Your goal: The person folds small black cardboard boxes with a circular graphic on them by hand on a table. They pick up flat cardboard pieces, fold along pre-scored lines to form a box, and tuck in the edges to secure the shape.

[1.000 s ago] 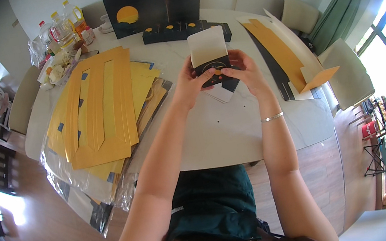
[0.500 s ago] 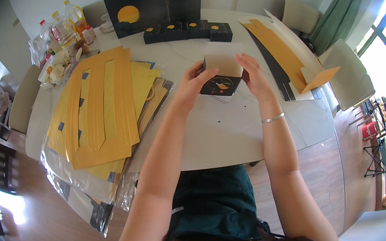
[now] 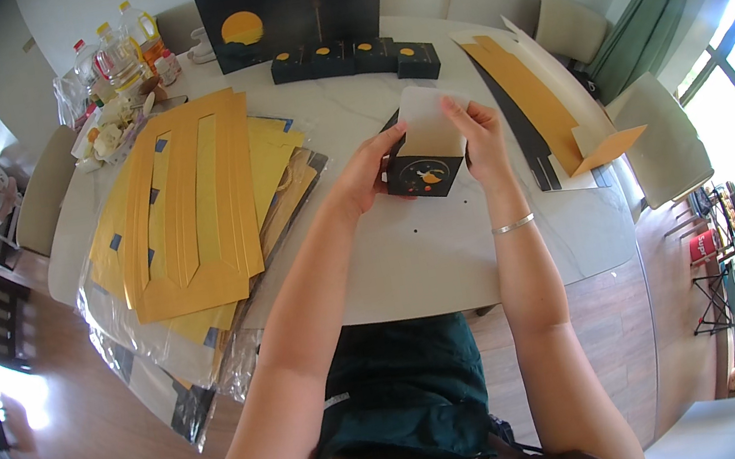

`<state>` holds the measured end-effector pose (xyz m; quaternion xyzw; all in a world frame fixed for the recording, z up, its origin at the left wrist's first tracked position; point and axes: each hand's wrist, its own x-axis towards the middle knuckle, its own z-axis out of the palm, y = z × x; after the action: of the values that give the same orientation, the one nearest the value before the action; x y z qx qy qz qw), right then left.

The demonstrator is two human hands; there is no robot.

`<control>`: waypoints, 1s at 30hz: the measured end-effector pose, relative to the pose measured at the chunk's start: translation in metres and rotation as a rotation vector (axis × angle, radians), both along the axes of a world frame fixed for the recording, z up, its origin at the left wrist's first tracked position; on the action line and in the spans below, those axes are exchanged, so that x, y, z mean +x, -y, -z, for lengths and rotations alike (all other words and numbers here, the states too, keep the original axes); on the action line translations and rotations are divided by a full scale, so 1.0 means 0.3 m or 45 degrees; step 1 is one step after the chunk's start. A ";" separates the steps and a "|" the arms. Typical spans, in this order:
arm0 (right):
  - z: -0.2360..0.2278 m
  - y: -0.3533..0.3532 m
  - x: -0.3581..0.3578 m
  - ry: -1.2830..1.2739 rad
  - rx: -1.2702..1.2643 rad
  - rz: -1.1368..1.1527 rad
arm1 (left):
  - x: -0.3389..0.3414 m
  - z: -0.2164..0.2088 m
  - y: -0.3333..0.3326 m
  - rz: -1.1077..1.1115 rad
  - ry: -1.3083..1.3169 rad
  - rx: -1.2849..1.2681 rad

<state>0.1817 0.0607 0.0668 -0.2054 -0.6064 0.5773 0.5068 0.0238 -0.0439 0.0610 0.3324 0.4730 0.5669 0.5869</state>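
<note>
Between my two hands is a small black cardboard box (image 3: pixel 424 175) with a round gold and red print on its near side. Its white-lined flap (image 3: pixel 422 111) stands up at the far side. My left hand (image 3: pixel 368 168) grips the box's left side, thumb along the upper edge and some fingers underneath. At the right, my right hand (image 3: pixel 479 135) has its thumb against the white flap, with the other fingers behind it and by the box's right side. Beyond my hands, several small closed black boxes (image 3: pixel 357 59) stand in a row.
A large black gift bag (image 3: pixel 294 10) stands at the back. Flat golden cardboard sheets (image 3: pixel 191 209) and plastic wrap cover the table's left. Long gold and black card pieces (image 3: pixel 531 98) lie at the right. Oil bottles (image 3: pixel 119 57) stand far left; chairs surround the white table (image 3: pixel 412 270).
The box has tipped so its printed side faces up more, and the white flap stands more upright. My right thumb has moved onto the flap.
</note>
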 end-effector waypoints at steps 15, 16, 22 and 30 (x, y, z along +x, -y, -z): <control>0.007 0.041 -0.037 0.026 0.088 0.094 | 0.006 0.025 -0.018 -0.088 -0.007 -0.151; 0.007 0.039 -0.031 0.089 0.122 0.088 | 0.000 0.034 -0.022 -0.103 -0.032 -0.157; 0.021 0.021 -0.012 0.094 0.145 0.082 | 0.007 0.030 -0.024 -0.159 -0.073 -0.074; -0.011 -0.009 0.014 -0.193 -0.178 0.019 | 0.031 0.041 -0.001 -0.077 -0.742 1.062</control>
<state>0.1859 0.0635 0.0701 -0.2006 -0.5231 0.6282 0.5399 0.0331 -0.0435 0.0487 0.6689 0.3599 0.6079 0.2312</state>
